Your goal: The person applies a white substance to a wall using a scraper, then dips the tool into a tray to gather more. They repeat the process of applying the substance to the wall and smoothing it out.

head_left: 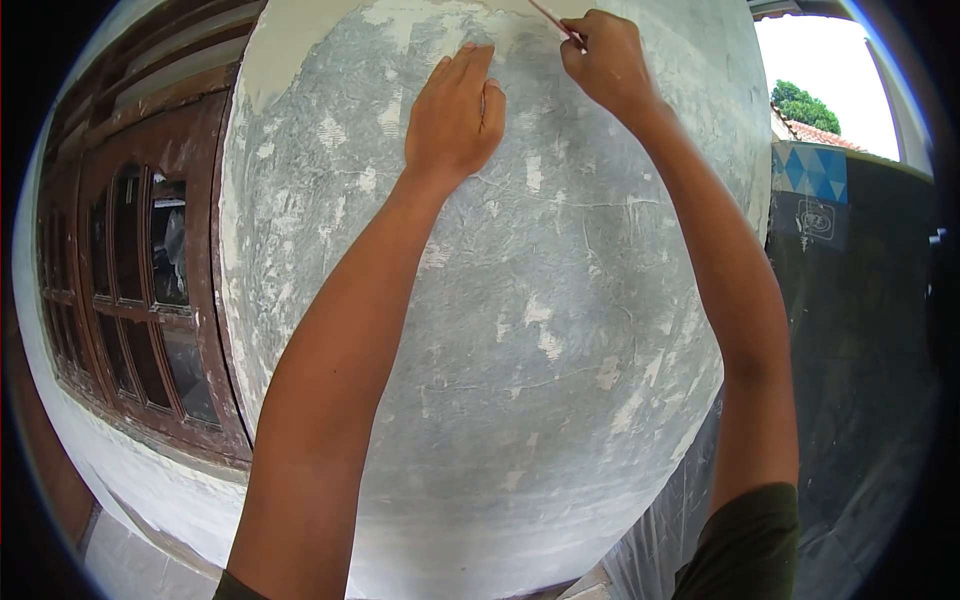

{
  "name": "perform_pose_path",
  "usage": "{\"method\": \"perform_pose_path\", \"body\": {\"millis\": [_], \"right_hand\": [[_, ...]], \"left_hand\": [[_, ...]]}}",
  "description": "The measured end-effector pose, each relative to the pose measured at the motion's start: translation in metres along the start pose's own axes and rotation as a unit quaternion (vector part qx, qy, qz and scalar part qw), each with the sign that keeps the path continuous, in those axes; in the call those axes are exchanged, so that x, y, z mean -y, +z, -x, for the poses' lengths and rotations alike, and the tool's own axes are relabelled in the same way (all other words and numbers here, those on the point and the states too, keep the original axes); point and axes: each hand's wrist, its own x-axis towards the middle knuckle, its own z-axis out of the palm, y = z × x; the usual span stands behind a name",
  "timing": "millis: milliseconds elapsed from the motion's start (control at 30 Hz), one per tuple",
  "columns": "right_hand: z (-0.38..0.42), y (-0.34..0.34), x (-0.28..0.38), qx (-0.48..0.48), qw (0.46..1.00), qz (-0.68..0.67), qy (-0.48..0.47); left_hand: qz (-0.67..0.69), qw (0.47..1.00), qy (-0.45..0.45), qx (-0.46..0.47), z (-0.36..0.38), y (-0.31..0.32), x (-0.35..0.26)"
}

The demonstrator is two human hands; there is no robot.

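Note:
A grey wall [480, 300] with patches of whitish old coating fills the middle of the view. My left hand [455, 115] lies flat on its upper part, fingers stretched upward and holding nothing. Higher up and to the right, my right hand [612, 65] is closed around a thin reddish scraper-like tool [550, 17], seen nearly edge-on. The tool's far end runs out of the top of the view, close to the wall. A smooth cream coat [285, 45] covers the wall's upper left, with a ragged border against the grey.
To the left is a brown wooden window [140, 260] with small glass panes. Dark sheeting [860, 330] with a blue-and-white printed patch [810, 175] hangs on the right. Clear plastic [660, 530] lies at the wall's lower right. Beyond are a tiled roof and a tree [805, 108].

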Motion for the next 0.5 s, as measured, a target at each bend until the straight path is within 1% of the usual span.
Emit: {"method": "perform_pose_path", "body": {"millis": [67,100,167,200,300,367,400,467,500], "right_hand": [[-0.024,0.012,-0.039,-0.110,0.993,-0.030,0.021],[-0.033,0.016,-0.053,-0.110,0.993,-0.031,0.022],[-0.047,0.019,-0.074,-0.106,0.993,0.038,0.044],[-0.046,0.023,-0.080,-0.107,0.993,0.038,0.045],[-0.037,0.031,-0.083,-0.081,0.993,0.070,0.058],[-0.015,0.027,-0.063,0.018,0.987,0.157,-0.001],[-0.003,0.030,-0.050,0.036,0.981,0.188,0.008],[0.015,0.020,-0.019,0.034,0.995,0.096,-0.022],[0.010,0.017,-0.016,0.034,0.994,0.098,-0.023]], "left_hand": [[-0.011,1.000,0.014,-0.010,0.000,0.002,0.001],[-0.013,1.000,0.014,-0.009,0.001,0.001,0.001],[-0.016,1.000,0.013,-0.008,0.001,0.001,0.001],[-0.015,1.000,0.011,-0.005,0.001,0.001,0.000],[-0.013,1.000,0.007,-0.003,0.001,0.000,-0.002],[-0.011,1.000,0.004,-0.004,0.002,0.000,-0.001],[-0.012,1.000,0.008,-0.006,0.002,0.001,0.000],[-0.015,1.000,0.012,-0.014,0.000,0.001,0.001],[-0.016,1.000,0.013,-0.013,0.000,0.001,0.001]]}}
